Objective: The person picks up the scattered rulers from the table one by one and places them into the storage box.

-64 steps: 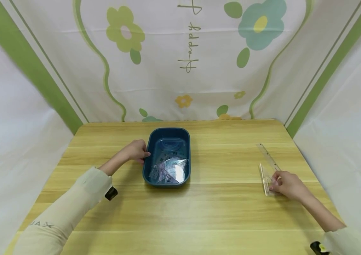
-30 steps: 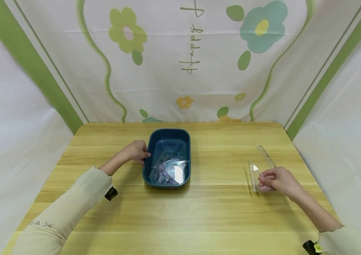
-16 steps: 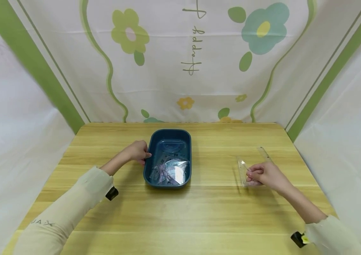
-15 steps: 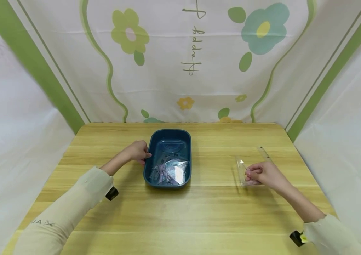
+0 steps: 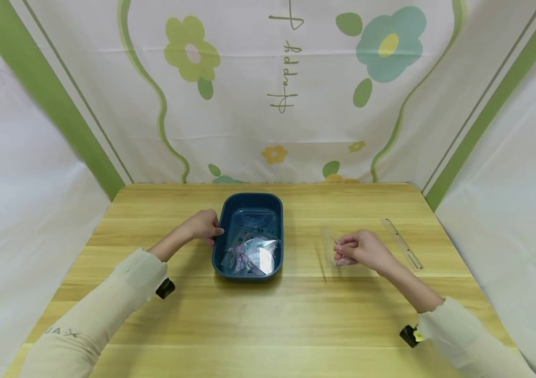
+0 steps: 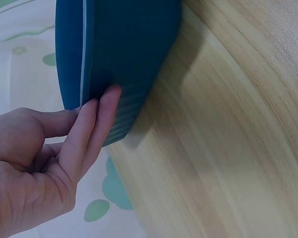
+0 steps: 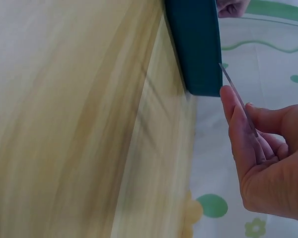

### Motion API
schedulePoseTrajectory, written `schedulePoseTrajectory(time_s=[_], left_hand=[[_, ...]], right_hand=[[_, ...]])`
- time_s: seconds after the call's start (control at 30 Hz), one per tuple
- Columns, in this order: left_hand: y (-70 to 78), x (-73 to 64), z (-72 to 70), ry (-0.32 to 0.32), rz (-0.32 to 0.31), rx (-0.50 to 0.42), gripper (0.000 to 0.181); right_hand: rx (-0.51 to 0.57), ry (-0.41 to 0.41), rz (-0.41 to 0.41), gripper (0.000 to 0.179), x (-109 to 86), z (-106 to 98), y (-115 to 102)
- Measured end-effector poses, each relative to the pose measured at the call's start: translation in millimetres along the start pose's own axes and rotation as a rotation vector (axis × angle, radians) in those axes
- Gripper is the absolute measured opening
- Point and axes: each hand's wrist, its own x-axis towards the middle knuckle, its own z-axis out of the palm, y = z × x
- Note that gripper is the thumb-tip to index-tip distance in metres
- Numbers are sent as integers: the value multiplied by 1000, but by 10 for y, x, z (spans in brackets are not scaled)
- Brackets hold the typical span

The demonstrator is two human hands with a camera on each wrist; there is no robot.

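Observation:
A dark blue plastic bin (image 5: 251, 201) stands on the table left of middle. My left hand (image 5: 204, 224) pinches its left rim, thumb on the inner side and fingers against the outer wall (image 6: 131, 44) in the left wrist view. Inside lie clear drawing tools in shiny clear wrapping (image 5: 249, 254), with a protractor shape at the far end. To the right of the bin my right hand (image 5: 361, 249) pinches a clear set square (image 5: 329, 251) above the table. The right wrist view shows the set square (image 7: 237, 96) edge-on between thumb and fingers.
A clear straight ruler (image 5: 402, 244) lies slanted on the right part of the wooden table (image 5: 268, 325). Behind the table hangs a white curtain (image 5: 239, 115) with printed flowers, and white cloth also closes both sides.
My right hand has lifted the set square from beside the ruler and carried it left toward the bin, uncovering the whole ruler. The left hand and bin have stayed in place.

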Motion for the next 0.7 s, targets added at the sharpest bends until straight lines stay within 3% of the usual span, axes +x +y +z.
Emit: schedulePoseTrajectory(time_s=[0.2, 0.7], left_hand=[[2, 4, -3, -6, -2, 9, 36], [-12, 9, -6, 4, 12, 19, 35]], right_hand=[[25, -32, -18, 31, 134, 110, -149], [-29, -62, -70, 26, 511, 362, -493]])
